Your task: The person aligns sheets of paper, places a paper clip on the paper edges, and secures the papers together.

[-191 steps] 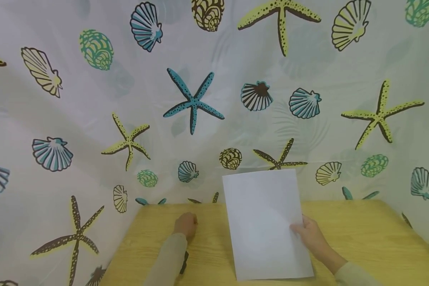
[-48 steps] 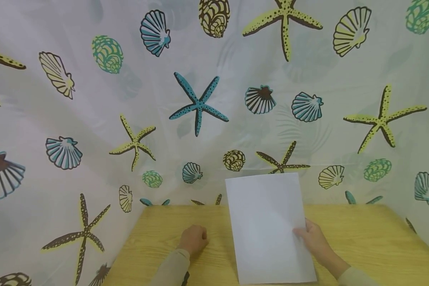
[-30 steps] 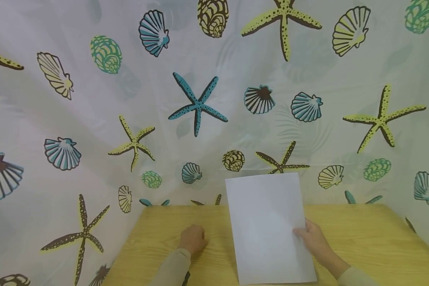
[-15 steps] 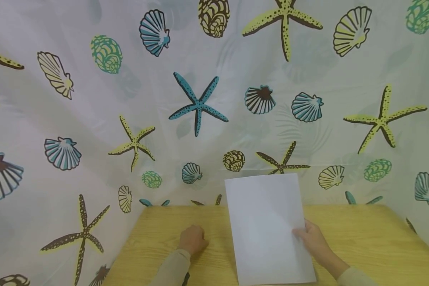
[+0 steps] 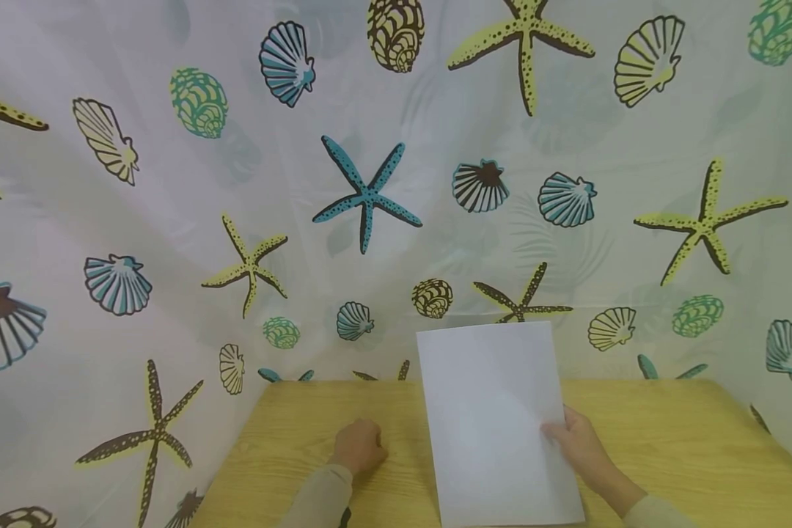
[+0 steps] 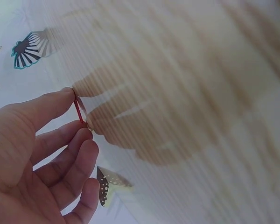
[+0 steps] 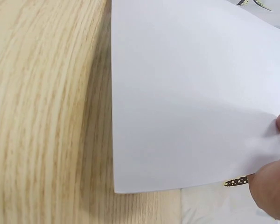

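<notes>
My right hand (image 5: 586,449) grips a blank white sheet of paper (image 5: 498,433) by its right edge, thumb on the front face. The paper stands nearly upright, leaning slightly, with its lower edge close to the wooden table; contact there is unclear. In the right wrist view, the sheet (image 7: 191,102) rises beside the wood grain, and part of the thumb and fingers show at the right. My left hand (image 5: 359,446) is low over the table, left of the paper. Its thumb and index finger pinch a small, thin red object (image 6: 78,111), seen edge-on; its kind is unclear.
A pale wooden table (image 5: 666,447) spreads under both hands. White cloth (image 5: 396,95) printed with shells and starfish hangs behind the table and along both sides. A dark band partly shows at the left wrist.
Since the oldest frame, the left hand has come a little closer to the paper and towards me. Over the last second, both hands and the sheet have stayed almost still.
</notes>
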Motion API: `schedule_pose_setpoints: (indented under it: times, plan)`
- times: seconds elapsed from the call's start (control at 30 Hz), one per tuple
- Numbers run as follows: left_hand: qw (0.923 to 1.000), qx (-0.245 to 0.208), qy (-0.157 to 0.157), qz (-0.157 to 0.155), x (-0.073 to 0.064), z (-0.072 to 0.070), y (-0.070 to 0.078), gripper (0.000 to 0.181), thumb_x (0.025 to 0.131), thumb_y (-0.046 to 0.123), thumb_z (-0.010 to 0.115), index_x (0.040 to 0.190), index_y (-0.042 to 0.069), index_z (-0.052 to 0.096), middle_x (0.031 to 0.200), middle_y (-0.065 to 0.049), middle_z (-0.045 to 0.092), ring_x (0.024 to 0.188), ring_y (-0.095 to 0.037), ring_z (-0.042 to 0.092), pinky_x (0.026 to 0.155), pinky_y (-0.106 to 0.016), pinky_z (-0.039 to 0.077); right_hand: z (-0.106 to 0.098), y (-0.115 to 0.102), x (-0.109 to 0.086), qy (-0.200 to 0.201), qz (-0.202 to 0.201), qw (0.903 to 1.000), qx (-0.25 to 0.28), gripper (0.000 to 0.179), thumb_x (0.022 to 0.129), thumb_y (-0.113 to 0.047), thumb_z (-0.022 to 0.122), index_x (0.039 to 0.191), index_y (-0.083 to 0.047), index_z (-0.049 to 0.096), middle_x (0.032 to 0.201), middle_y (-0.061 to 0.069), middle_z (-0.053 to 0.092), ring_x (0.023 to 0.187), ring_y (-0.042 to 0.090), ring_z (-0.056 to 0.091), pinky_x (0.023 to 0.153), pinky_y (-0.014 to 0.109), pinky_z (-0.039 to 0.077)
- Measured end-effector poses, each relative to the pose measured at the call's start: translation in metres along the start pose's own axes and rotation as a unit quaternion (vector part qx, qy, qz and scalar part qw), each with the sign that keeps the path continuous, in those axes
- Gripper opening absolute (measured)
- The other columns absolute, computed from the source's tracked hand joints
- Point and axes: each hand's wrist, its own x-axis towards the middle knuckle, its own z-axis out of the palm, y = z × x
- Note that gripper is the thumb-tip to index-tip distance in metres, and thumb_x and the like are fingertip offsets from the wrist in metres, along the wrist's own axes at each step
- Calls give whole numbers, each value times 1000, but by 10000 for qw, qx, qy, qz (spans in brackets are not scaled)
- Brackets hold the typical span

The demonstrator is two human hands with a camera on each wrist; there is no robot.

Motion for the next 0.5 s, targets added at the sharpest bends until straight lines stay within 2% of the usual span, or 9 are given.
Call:
schedule_pose_setpoints:
  times: [0.27, 0.5]
  plan:
    - [9998, -184, -42, -7, 1, 1, 0, 16, 73, 18, 74, 68, 12, 60, 65, 4, 57, 56, -13, 53, 49, -30, 47, -1, 0, 0, 37, -50, 10000, -9, 49, 94, -2, 46, 135, 19, 30, 138, 35, 35, 127, 49, 35, 101, 57, 35]
    - [9987, -488, 121, 54, 0, 4, 1, 18, 71, 10, 74, 67, 12, 57, 64, 3, 54, 55, -12, 49, 48, -29, 44, -1, -1, -1, 45, -10, 10000, 16, 50, 93, -1, 46, 136, 19, 30, 138, 36, 34, 126, 49, 36, 100, 57, 36]
